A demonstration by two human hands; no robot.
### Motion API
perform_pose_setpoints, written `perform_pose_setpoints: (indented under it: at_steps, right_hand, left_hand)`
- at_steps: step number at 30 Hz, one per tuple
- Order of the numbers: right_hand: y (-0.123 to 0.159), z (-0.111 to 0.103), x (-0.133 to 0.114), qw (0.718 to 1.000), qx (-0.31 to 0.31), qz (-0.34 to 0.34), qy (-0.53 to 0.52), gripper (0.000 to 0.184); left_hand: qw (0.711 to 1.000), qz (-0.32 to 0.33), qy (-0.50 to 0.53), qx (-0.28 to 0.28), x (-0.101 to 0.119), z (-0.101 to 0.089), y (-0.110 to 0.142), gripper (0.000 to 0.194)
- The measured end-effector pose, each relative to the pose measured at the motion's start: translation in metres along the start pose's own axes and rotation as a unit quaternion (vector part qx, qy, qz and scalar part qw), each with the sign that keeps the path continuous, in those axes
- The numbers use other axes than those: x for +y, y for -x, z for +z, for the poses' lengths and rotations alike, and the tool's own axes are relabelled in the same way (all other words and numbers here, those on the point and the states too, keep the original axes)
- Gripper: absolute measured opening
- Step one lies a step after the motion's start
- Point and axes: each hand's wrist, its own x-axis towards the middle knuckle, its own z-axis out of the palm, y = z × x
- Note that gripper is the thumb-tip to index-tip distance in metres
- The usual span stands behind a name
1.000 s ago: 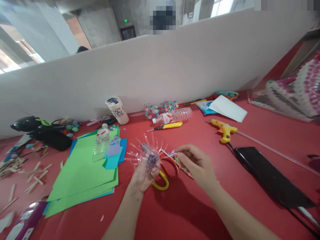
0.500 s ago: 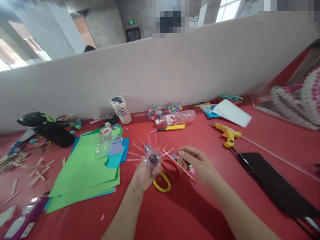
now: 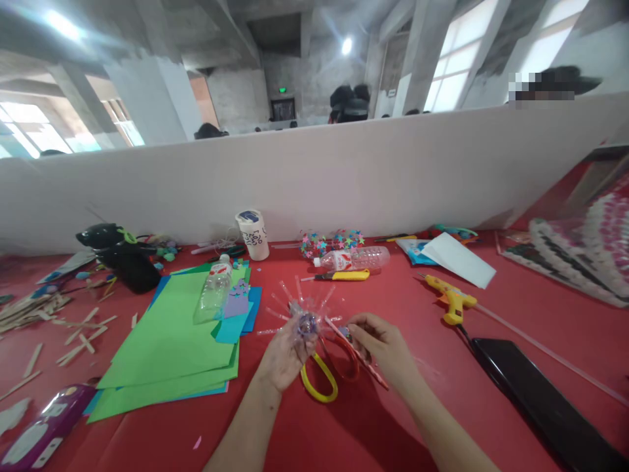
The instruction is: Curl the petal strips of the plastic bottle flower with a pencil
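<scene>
My left hand [image 3: 284, 357] is closed around a clear plastic bottle top [image 3: 303, 319] cut into splayed strips, with a purple cap at its centre. My right hand [image 3: 384, 349] pinches a small sticker at one of the strips, over a narrow red sticker strip [image 3: 363, 362] that lies slanted on the red table [image 3: 442, 367]. Scissors with red and yellow handles [image 3: 322, 383] lie just under both hands.
Green and blue paper sheets [image 3: 167, 347] with an empty bottle [image 3: 213, 294] lie to the left. Behind are a paper cup [image 3: 253, 234], a bottle on its side [image 3: 354, 259], a yellow utility knife [image 3: 344, 276], a glue gun [image 3: 452, 301] and white paper [image 3: 457, 259]. A black flat case [image 3: 535, 400] lies right.
The camera has tilted up, so the room beyond the partition shows. My right hand moved back from the sticker strip toward the bottle top. My left hand keeps its hold.
</scene>
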Motion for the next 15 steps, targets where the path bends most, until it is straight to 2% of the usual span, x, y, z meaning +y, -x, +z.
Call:
perform_pose_setpoints:
  at_steps: [7, 10, 15]
  right_hand:
    - [0.001, 0.008, -0.002, 0.999, 0.024, -0.047, 0.009, 0.018]
    - [0.000, 0.011, -0.002, 0.997, 0.036, -0.065, 0.018, 0.016]
    - [0.000, 0.016, -0.001, 0.994, 0.056, -0.090, 0.037, 0.015]
  left_hand:
    - [0.998, 0.023, 0.051, 0.026, 0.002, 0.015, 0.008, 0.017]
    - [0.996, 0.039, 0.072, 0.018, 0.003, 0.017, 0.010, 0.017]
    - [0.996, 0.024, 0.089, -0.004, 0.004, 0.018, 0.011, 0.016]
